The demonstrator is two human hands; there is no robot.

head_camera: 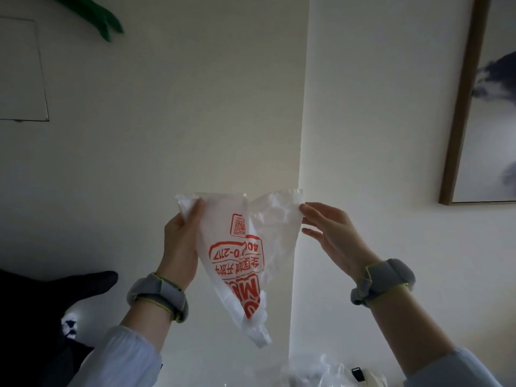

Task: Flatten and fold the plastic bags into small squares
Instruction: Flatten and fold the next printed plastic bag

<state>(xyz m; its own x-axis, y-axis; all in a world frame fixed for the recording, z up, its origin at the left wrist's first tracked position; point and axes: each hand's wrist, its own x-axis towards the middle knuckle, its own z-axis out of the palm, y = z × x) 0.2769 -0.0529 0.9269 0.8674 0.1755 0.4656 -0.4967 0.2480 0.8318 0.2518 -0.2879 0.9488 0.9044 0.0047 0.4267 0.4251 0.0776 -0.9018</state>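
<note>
A white plastic bag (237, 255) with red printing hangs in the air in front of a pale wall, upside down, its bottom end drooping to a point. My left hand (181, 241) grips the bag's upper left corner with curled fingers. My right hand (332, 233) pinches the upper right corner between thumb and fingertip, the other fingers held out straight. Both wrists carry grey bands.
More crumpled clear plastic bags (315, 370) lie at the bottom edge, beside a small black object (357, 374). A framed picture (485, 101) hangs on the wall at right. A dark shape (55, 297) sits at lower left, with a green object (95, 18) at top left.
</note>
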